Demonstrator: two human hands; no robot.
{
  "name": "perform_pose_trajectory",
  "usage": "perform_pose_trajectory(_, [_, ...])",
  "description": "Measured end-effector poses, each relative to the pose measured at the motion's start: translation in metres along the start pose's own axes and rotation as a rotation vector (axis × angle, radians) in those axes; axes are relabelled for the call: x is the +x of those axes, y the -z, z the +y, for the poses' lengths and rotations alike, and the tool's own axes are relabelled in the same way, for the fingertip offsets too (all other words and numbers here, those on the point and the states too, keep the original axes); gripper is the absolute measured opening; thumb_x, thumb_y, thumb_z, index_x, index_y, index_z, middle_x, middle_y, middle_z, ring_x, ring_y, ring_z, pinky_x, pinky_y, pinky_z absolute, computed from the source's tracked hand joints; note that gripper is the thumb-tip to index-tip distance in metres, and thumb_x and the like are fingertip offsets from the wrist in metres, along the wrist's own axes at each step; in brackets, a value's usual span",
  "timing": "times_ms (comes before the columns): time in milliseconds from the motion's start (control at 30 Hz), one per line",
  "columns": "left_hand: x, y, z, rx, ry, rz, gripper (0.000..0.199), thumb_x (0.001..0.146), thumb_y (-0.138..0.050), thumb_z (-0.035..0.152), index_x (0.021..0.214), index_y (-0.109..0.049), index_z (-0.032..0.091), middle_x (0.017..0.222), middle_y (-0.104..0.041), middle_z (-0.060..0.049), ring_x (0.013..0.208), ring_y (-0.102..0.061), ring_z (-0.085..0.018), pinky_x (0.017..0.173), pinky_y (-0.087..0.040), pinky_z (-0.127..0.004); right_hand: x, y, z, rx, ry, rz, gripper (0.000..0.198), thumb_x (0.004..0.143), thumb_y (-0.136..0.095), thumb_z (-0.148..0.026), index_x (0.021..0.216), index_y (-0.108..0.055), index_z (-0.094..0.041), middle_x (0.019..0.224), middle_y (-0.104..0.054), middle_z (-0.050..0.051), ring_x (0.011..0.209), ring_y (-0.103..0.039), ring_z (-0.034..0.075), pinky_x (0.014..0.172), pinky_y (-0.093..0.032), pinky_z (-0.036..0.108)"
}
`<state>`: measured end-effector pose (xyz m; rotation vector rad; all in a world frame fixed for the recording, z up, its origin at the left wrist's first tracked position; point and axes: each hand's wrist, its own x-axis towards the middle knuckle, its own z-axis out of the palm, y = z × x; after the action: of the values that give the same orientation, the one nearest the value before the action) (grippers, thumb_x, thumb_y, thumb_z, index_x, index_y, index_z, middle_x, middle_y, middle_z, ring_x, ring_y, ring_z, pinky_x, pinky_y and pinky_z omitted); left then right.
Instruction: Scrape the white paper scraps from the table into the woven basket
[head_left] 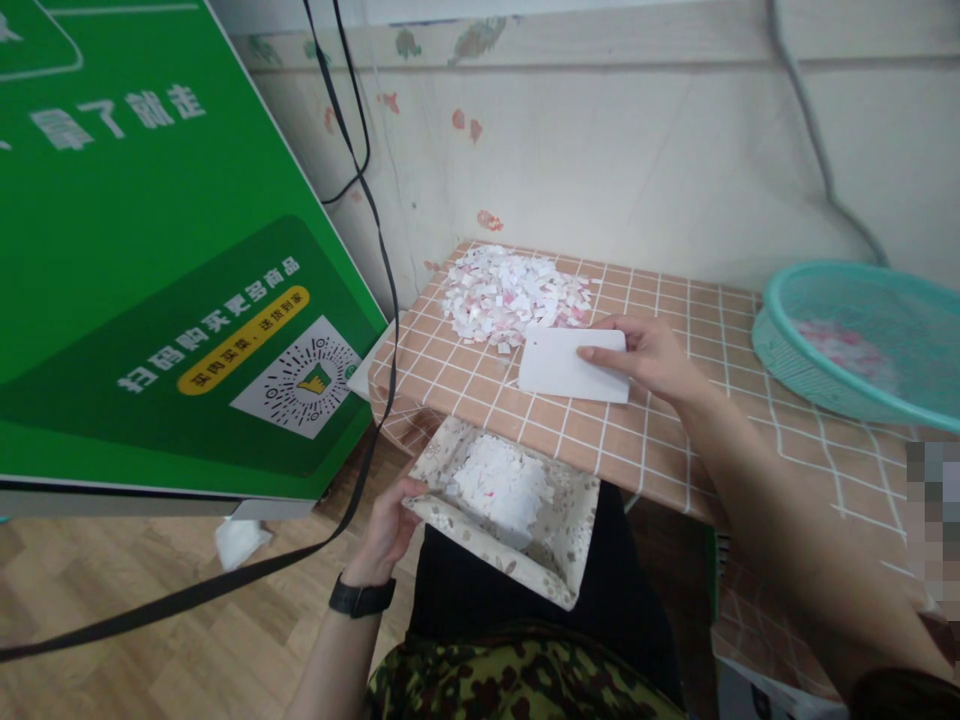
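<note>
My left hand grips the left corner of a floral fabric tray, tilted just below the table's front edge. White paper scraps lie inside it. My right hand pinches a flat white card, with the thumb on top, at its right end. The card is low over the tabletop, near the front of a heap of white and pink paper scraps. Whether the card touches the table I cannot tell.
The table has a brown cloth with white grid lines. At its right stands a turquoise plastic basket with pinkish scraps inside. A large green sign rises at left, with a black strap hanging past it. A wall runs behind.
</note>
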<state>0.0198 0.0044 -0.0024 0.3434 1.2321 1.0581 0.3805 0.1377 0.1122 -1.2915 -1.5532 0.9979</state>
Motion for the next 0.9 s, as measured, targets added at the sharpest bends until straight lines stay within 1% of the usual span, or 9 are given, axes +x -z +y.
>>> perform_pose_trajectory(67, [0.0, 0.001, 0.0, 0.0, 0.003, -0.003, 0.024, 0.056, -0.071, 0.022, 0.078, -0.079, 0.013, 0.077, -0.079, -0.006, 0.067, -0.067, -0.023, 0.064, -0.049, -0.033, 0.001, 0.001, 0.001, -0.038, 0.021, 0.007, 0.029, 0.066, -0.084, -0.043, 0.085, -0.076, -0.023, 0.081, -0.073, 0.004, 0.066, -0.063, 0.019, 0.049, -0.049, 0.029])
perform_pose_trajectory(133, [0.001, 0.001, -0.001, -0.003, 0.007, -0.019, 0.024, 0.058, -0.071, 0.022, 0.078, -0.079, 0.013, 0.076, -0.079, -0.006, 0.066, -0.067, -0.022, 0.064, -0.049, -0.033, 0.002, 0.006, 0.001, -0.073, 0.035, 0.049, 0.027, 0.065, -0.085, -0.042, 0.082, -0.076, -0.023, 0.078, -0.072, 0.004, 0.064, -0.062, 0.019, 0.048, -0.048, 0.029])
perform_pose_trajectory(233, [0.002, 0.002, -0.002, -0.012, 0.006, -0.04, 0.026, 0.058, -0.071, 0.022, 0.081, -0.079, 0.013, 0.078, -0.079, -0.006, 0.068, -0.067, -0.023, 0.066, -0.05, -0.034, 0.003, 0.012, 0.002, -0.063, 0.03, 0.086, 0.027, 0.065, -0.085, -0.043, 0.082, -0.075, -0.024, 0.077, -0.072, 0.004, 0.065, -0.063, 0.02, 0.049, -0.048, 0.031])
perform_pose_trajectory(367, [0.002, 0.002, -0.002, -0.012, 0.011, -0.012, 0.026, 0.058, -0.071, 0.022, 0.08, -0.079, 0.011, 0.077, -0.079, -0.007, 0.066, -0.066, -0.021, 0.064, -0.049, -0.032, 0.002, 0.007, 0.002, -0.031, 0.045, 0.048, 0.03, 0.068, -0.084, -0.043, 0.088, -0.076, -0.023, 0.083, -0.074, 0.005, 0.07, -0.067, 0.022, 0.054, -0.051, 0.033])
perform_pose_trajectory(467, [0.001, 0.001, -0.001, -0.01, 0.002, -0.018, 0.023, 0.057, -0.071, 0.022, 0.077, -0.077, 0.012, 0.074, -0.078, -0.005, 0.067, -0.067, -0.021, 0.063, -0.05, -0.032, 0.002, 0.005, 0.004, -0.086, 0.051, 0.02, 0.032, 0.069, -0.083, -0.044, 0.09, -0.076, -0.021, 0.083, -0.074, 0.006, 0.069, -0.067, 0.022, 0.054, -0.052, 0.032])
perform_pose_trajectory(567, [-0.001, -0.001, 0.0, -0.022, -0.02, -0.041, 0.019, 0.057, -0.072, 0.019, 0.075, -0.076, 0.015, 0.073, -0.077, -0.003, 0.068, -0.068, -0.022, 0.064, -0.051, -0.032, 0.004, 0.011, 0.006, -0.149, 0.092, 0.085, 0.032, 0.07, -0.081, -0.045, 0.088, -0.075, -0.02, 0.083, -0.074, 0.006, 0.068, -0.067, 0.021, 0.053, -0.052, 0.031])
perform_pose_trajectory(700, [-0.001, -0.001, 0.001, -0.023, -0.003, -0.046, 0.023, 0.057, -0.071, 0.02, 0.079, -0.077, 0.014, 0.077, -0.078, -0.005, 0.068, -0.068, -0.022, 0.065, -0.052, -0.033, 0.007, 0.015, 0.009, -0.157, 0.124, 0.158, 0.033, 0.072, -0.08, -0.049, 0.089, -0.075, -0.02, 0.083, -0.075, 0.006, 0.07, -0.068, 0.022, 0.056, -0.055, 0.033])
perform_pose_trajectory(767, [0.0, 0.0, 0.0, -0.018, 0.002, -0.045, 0.026, 0.058, -0.071, 0.021, 0.082, -0.077, 0.013, 0.078, -0.079, -0.006, 0.068, -0.069, -0.023, 0.065, -0.052, -0.033, 0.007, 0.01, 0.011, -0.152, 0.13, 0.149, 0.035, 0.073, -0.079, -0.05, 0.092, -0.075, -0.02, 0.086, -0.075, 0.006, 0.073, -0.069, 0.023, 0.059, -0.056, 0.034])
perform_pose_trajectory(900, [0.002, 0.002, -0.002, -0.022, 0.004, -0.03, 0.025, 0.058, -0.071, 0.021, 0.08, -0.078, 0.013, 0.076, -0.078, -0.005, 0.065, -0.067, -0.021, 0.063, -0.051, -0.032, 0.005, 0.001, 0.012, -0.143, 0.123, 0.069, 0.037, 0.074, -0.078, -0.051, 0.096, -0.076, -0.021, 0.093, -0.076, 0.007, 0.075, -0.07, 0.023, 0.059, -0.057, 0.034])
